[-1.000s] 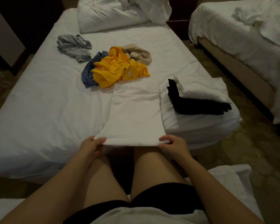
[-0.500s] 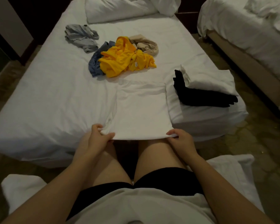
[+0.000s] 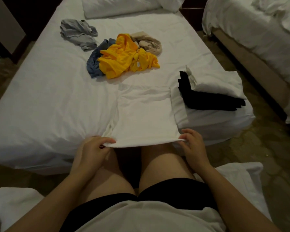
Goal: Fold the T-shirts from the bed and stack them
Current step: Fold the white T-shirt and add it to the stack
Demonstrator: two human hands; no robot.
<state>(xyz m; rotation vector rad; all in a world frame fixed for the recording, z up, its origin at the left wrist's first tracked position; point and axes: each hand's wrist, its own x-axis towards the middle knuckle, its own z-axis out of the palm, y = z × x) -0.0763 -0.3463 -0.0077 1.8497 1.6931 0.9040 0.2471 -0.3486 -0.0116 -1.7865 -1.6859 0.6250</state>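
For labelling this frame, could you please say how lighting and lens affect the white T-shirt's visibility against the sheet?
Head view: dim, warm light; the white T-shirt barely separates from the sheet, marked only by soft edge shadows; wide-angle distortion bows straight edges; the yellow shirt stands out.

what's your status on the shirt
Left hand and right hand pinch near corners of white T-shirt. Shirt flat on bed. Folded stack at right, nothing between.

The flat shirt (image 3: 144, 118) lies at the near edge of the bed (image 3: 49, 97), the stack (image 3: 213, 91) just right of it. The pile (image 3: 124, 59) lies behind it, a loose shirt (image 3: 77, 33) left and behind the pile, the pillow (image 3: 117, 5) at the far end.
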